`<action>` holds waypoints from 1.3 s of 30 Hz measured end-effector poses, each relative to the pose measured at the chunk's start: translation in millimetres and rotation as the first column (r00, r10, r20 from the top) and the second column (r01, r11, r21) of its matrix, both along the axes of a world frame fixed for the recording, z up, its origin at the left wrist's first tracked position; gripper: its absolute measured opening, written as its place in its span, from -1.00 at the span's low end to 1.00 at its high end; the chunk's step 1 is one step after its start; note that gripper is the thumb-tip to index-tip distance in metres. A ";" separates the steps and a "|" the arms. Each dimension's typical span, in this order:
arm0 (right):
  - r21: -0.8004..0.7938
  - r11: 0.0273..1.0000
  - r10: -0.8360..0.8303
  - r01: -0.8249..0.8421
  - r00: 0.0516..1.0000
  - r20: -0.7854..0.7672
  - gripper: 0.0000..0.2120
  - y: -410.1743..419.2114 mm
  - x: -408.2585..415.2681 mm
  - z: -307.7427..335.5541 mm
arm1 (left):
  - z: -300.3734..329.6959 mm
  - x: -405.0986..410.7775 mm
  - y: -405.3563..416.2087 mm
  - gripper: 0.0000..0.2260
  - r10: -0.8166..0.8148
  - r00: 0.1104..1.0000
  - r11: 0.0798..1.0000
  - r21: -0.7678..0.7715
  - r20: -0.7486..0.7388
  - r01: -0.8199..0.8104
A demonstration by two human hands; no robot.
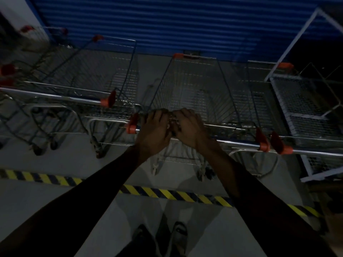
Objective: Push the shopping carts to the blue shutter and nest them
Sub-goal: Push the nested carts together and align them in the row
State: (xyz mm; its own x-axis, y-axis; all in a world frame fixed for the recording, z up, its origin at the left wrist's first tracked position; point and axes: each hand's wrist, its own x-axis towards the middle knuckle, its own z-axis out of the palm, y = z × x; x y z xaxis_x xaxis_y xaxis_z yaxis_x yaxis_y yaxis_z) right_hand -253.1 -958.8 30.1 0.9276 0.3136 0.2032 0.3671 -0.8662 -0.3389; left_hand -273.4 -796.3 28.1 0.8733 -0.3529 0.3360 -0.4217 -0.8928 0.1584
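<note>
**Both hands at the handle of the middle cart**

The left hand (155,127) and the right hand (188,125) are seen side by side, almost touching, over the left part of the handle (232,142) of the middle cart (193,89). Their fingers are curled forward over the bar and the folded seat flap behind it; whether the bar itself is gripped cannot be told in the dim, blurred view. Dark sleeves are worn on both arms.

The middle cart is stood nose-on to the blue shutter (167,25), its front rim close to the shutter's foot. Orange end caps are carried at both ends of its handle.

To the left, a second cart (96,75) is parked just beside it, with more carts (27,71) nested or crowded behind that one. To the right, a third cart (259,101) is pressed close, its orange handle cap just beside the middle cart's. Further right, a white-framed mesh trolley (300,101) is stood against the shutter.

On the grey floor (55,201), a yellow-and-black hazard stripe (157,191) is laid across behind the carts. The person's shoes (178,236) are seen behind it.
</note>
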 end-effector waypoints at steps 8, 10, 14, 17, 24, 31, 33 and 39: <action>0.024 1.000 0.010 -0.012 0.999 0.050 -0.57 103.8 29.7 11.4 | 4.7 35.0 93.0 -0.54 0.009 1.000 0.998 -0.055 -0.020 -0.010; 0.019 1.000 -0.010 0.009 0.997 0.076 -0.57 140.1 42.7 15.0 | 6.8 50.8 124.2 -0.54 0.007 1.000 0.997 -0.074 0.007 -0.006; 0.048 0.996 -0.076 0.073 0.994 0.073 -0.49 222.4 68.0 14.5 | 9.6 80.8 199.8 -0.57 -0.015 0.999 0.993 -0.120 0.046 0.020; 0.059 0.993 -0.107 0.106 0.994 0.029 -0.42 280.1 80.9 11.5 | 8.6 99.9 260.8 -0.55 -0.093 0.996 0.990 -0.110 -0.008 0.092; -0.136 0.983 -0.115 0.121 0.992 0.051 -0.54 368.2 102.9 12.7 | 11.3 150.8 407.5 -0.38 0.008 0.992 0.984 0.179 -0.126 0.015; -0.236 0.971 0.002 -0.045 0.984 -0.179 -0.39 412.5 126.1 -12.2 | -6.4 167.1 453.3 -0.57 0.158 0.951 0.898 0.440 -0.267 -0.026; -0.252 0.966 -0.007 -0.054 0.972 -0.235 -0.43 420.4 130.6 -13.9 | -2.8 160.9 441.0 -0.59 0.163 0.949 0.897 0.440 -0.269 -0.029; -0.338 0.941 -0.090 -0.029 0.939 -0.332 -0.58 400.6 149.3 -8.3 | -4.0 150.8 427.3 -0.54 0.051 0.955 0.934 0.353 -0.293 0.058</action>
